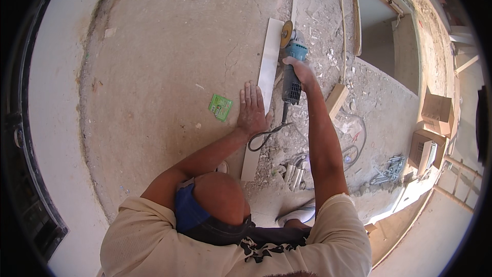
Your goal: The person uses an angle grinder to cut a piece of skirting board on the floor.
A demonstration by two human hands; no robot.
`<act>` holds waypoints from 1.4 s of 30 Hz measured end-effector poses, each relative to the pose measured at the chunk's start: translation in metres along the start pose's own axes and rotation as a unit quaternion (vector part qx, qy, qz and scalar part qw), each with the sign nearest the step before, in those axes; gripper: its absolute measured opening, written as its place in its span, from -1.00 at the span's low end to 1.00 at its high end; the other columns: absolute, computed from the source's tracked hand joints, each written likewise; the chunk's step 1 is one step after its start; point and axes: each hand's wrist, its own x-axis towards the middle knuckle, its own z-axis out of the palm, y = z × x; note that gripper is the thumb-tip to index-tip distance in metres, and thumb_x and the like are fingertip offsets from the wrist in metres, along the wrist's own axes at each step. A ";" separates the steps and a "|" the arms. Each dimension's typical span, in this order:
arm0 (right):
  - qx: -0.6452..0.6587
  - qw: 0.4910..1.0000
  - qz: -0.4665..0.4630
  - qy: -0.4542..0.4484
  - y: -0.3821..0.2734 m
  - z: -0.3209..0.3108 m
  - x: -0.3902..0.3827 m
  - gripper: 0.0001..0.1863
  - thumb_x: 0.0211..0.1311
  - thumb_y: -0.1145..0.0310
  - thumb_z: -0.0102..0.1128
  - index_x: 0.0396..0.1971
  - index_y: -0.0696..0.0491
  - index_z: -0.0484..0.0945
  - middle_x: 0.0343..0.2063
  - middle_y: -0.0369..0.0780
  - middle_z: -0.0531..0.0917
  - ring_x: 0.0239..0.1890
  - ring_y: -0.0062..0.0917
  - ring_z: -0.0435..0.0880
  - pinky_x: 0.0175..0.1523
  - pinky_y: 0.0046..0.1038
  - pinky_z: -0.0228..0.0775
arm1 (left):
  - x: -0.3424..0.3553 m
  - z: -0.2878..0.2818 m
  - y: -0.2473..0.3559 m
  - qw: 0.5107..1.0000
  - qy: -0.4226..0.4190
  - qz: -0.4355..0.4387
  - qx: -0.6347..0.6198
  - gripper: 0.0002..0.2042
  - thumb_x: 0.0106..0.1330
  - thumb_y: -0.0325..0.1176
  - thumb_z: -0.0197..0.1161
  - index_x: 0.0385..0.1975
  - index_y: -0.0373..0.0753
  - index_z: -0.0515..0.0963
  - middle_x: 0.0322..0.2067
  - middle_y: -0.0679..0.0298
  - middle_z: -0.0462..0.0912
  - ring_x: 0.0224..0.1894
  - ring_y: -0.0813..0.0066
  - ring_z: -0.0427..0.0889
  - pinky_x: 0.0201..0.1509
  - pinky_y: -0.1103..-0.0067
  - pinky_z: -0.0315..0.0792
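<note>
My right hand point(301, 72) is wrapped round the body of a teal and black angle grinder point(291, 86). Its yellowish-brown disc point(286, 34) stands on edge at the right side of a long white strip point(268, 56), near the strip's far end. Whether the disc touches the strip or spins, I cannot tell. My left hand point(251, 111) lies flat with fingers stretched forward, pressing on the strip's left edge and the floor beside it. From the grinder's rear a black cord point(266, 134) loops back across the strip's near part.
A green card-like packet point(220, 107) lies left of my left hand. Rubble and offcuts cover the ground to the right, with a wooden block point(336, 100) there. Farther right are a pile of metal pieces point(388, 170), cardboard boxes point(437, 114) and a rectangular opening point(382, 41).
</note>
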 end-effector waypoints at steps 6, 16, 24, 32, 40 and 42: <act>0.000 1.000 -0.010 -0.010 -0.001 0.001 0.001 -0.73 0.12 0.28 0.46 -0.33 0.18 0.68 -0.54 -0.22 0.66 -0.62 -0.49 0.61 -0.52 -0.39 0.48 | 0.000 0.002 -0.001 1.000 0.002 0.001 0.002 0.00 0.30 0.06 0.20 0.43 -0.78 0.00 0.50 -0.52 -0.08 0.61 -0.44 -0.21 0.66 -0.10 -0.31; 0.008 1.000 -0.009 -0.004 0.003 0.000 0.008 -0.73 0.12 0.29 0.46 -0.31 0.18 0.68 -0.52 -0.22 0.67 -0.62 -0.49 0.61 -0.52 -0.38 0.50 | 0.001 0.002 -0.001 1.000 0.011 0.005 0.004 -0.02 0.34 0.08 0.15 0.43 -0.78 0.01 0.50 -0.52 -0.07 0.61 -0.43 -0.19 0.66 -0.10 -0.30; 0.010 1.000 -0.004 -0.008 -0.001 -0.001 0.011 -0.68 0.07 0.26 0.50 -0.30 0.21 0.71 -0.50 -0.20 0.69 -0.56 -0.48 0.64 -0.46 -0.37 0.50 | 0.000 0.003 -0.001 1.000 0.017 0.003 -0.004 -0.03 0.35 0.07 0.12 0.43 -0.78 0.02 0.50 -0.52 -0.07 0.61 -0.43 -0.19 0.67 -0.10 -0.30; 0.025 0.999 -0.023 -0.013 -0.007 0.001 0.012 -0.70 0.08 0.29 0.49 -0.30 0.21 0.71 -0.52 -0.20 0.68 -0.59 -0.46 0.63 -0.47 -0.35 0.50 | 0.000 -0.001 0.000 1.000 0.012 0.001 0.005 -0.04 0.36 0.06 0.09 0.43 -0.79 0.00 0.50 -0.53 -0.10 0.61 -0.43 -0.20 0.67 -0.10 -0.32; 0.018 1.000 -0.016 -0.012 -0.014 0.000 0.012 -0.73 0.16 0.29 0.44 -0.31 0.20 0.64 -0.54 -0.21 0.65 -0.66 -0.47 0.61 -0.56 -0.39 0.51 | 0.000 -0.005 0.002 1.000 -0.008 0.007 -0.015 -0.07 0.40 0.02 0.04 0.43 -0.81 -0.06 0.50 -0.56 -0.13 0.61 -0.46 -0.24 0.66 -0.11 -0.37; 0.021 1.000 -0.012 -0.012 -0.017 0.004 0.009 -0.72 0.14 0.29 0.45 -0.32 0.20 0.66 -0.54 -0.21 0.66 -0.64 -0.47 0.61 -0.54 -0.38 0.50 | -0.001 -0.005 -0.001 1.000 -0.007 0.006 -0.010 -0.06 0.41 0.02 0.04 0.43 -0.80 -0.05 0.50 -0.56 -0.13 0.61 -0.46 -0.24 0.66 -0.11 -0.38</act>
